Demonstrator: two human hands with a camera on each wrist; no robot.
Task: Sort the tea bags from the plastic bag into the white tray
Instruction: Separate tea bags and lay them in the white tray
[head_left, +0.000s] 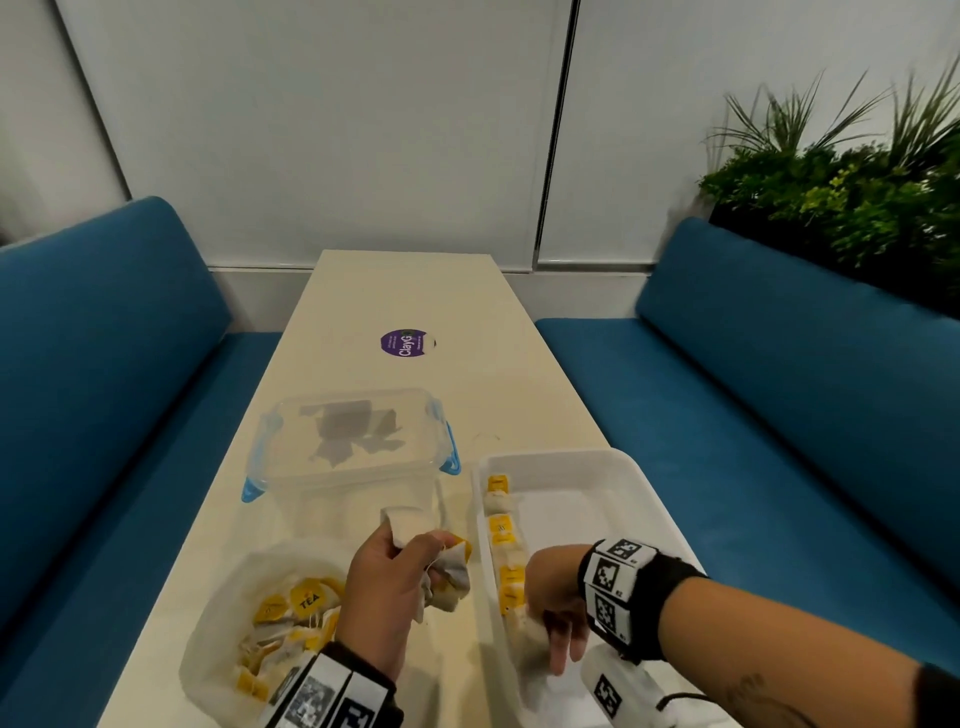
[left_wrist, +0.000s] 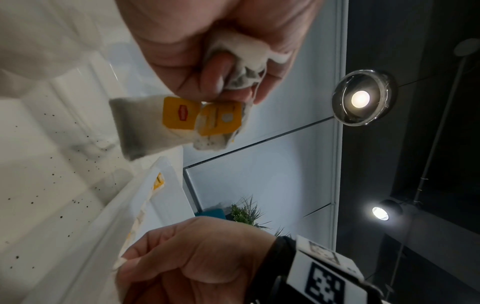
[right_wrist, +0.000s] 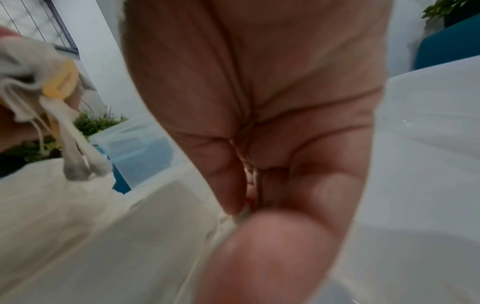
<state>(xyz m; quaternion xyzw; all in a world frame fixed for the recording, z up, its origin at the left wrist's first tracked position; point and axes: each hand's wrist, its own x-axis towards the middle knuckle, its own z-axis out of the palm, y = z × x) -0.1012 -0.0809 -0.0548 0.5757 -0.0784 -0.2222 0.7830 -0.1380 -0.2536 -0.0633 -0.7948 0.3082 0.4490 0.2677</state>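
Cream surface (head_left: 415, 291) between blue benches: left hand (head_left: 382, 587) clutches spare tea bags (head_left: 451, 574) beside the white tray (head_left: 644, 499), feeding right hand (head_left: 553, 597), which pinches one tea bag (head_left: 532, 631) down into the tray's row.

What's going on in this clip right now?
A person is moving tea bags from the plastic bag into the white tray. The left hand grips a bunch of tea bags above the table, between bag and tray. The right hand reaches into the tray's near end, by a row of tea bags along its left wall.
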